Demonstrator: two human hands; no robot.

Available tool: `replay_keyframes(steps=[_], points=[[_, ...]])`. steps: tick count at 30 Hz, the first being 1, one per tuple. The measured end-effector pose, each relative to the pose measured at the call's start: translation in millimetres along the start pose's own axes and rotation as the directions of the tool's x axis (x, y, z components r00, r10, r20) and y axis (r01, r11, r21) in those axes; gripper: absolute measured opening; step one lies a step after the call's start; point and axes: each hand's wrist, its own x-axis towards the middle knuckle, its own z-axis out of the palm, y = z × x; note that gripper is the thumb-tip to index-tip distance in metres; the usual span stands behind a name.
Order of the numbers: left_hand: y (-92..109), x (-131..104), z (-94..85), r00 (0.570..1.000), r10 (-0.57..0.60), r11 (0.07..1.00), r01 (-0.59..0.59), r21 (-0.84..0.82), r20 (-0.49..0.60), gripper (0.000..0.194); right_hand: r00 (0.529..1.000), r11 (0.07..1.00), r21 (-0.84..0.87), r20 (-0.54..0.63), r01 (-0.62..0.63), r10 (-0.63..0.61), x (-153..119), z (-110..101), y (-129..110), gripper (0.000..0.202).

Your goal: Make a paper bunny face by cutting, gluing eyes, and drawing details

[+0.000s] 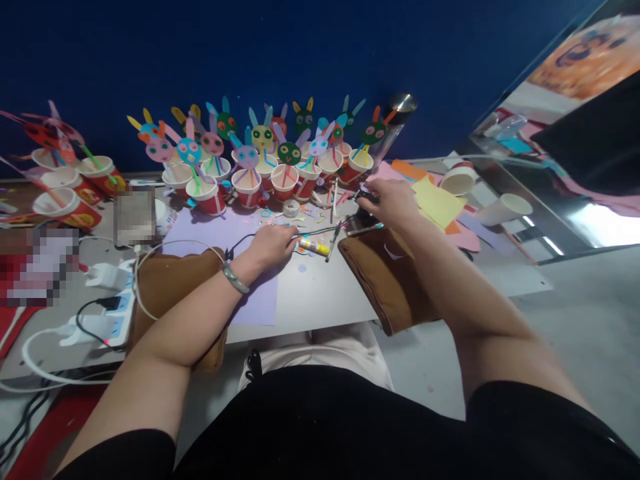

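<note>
My left hand [277, 246] is closed at the middle of the table, around or on a thin dark cable [320, 231]; what its fingers hold is hidden. A yellow glue stick [314, 246] lies just right of it. Farther right and back, my right hand [387, 202] has its fingers bent down over a small black object [367, 197], too unclear to name. A dark-edged case [360, 225] lies below that hand. Paper scraps and a roll of tape [291, 209] lie between the hands and the cups.
Red paper cups [247, 190] with colourful paper rabbits stand along the blue wall. Purple paper [210, 230], yellow paper [439, 203] and loose cups [506, 209] lie about. A power strip [120, 310] with cables is at left; brown pads [395, 287] are under my arms.
</note>
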Motion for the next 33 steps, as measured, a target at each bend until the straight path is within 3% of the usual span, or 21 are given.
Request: replay_keyframes(steps=[3, 6, 8, 11, 22, 28, 33], points=[[-1.4, 1.5, -0.4, 1.000, -0.003, 1.000, 0.002, 0.011, 0.014, 0.037, 0.999, 0.977, 0.215, 0.043, 0.006, -0.016, 25.7, 2.3, -59.6, 0.059], [-3.6, 2.8, -1.8, 1.000, -0.004, 1.000, 0.004, 0.014, 0.019, 0.036, 0.998, 0.985, 0.171, 0.051, 0.021, -0.031, 51.9, 7.4, -93.6, 0.066], [-4.9, 3.5, -3.4, 1.000, 0.001, 1.000, -0.001, 0.009, 0.015, 0.036, 0.997, 0.993, 0.109, 0.058, 0.046, -0.052, 63.7, 12.5, -103.0, 0.058], [-6.0, 4.3, -5.9, 1.000, 0.017, 1.000, -0.017, 0.000, 0.013, 0.035, 0.991, 0.995, 0.024, 0.083, 0.099, -0.101, 72.2, 18.3, -106.7, 0.047], [-5.6, 5.2, -3.6, 0.999, 0.029, 1.000, -0.029, -0.013, 0.032, 0.036, 0.970, 0.983, -0.069, 0.189, 0.168, -0.153, 98.4, 16.4, -95.3, 0.048], [-6.1, 5.3, -5.1, 0.999, 0.021, 1.000, -0.021, -0.007, 0.047, 0.036, 0.988, 0.995, -0.062, 0.143, 0.072, -0.062, 78.4, -5.9, -103.7, 0.064], [-5.8, 4.6, -1.1, 1.000, 0.008, 1.000, -0.008, -0.027, 0.029, 0.036, 0.985, 0.994, -0.073, 0.158, 0.083, -0.071, 55.8, -11.0, -103.6, 0.038]])
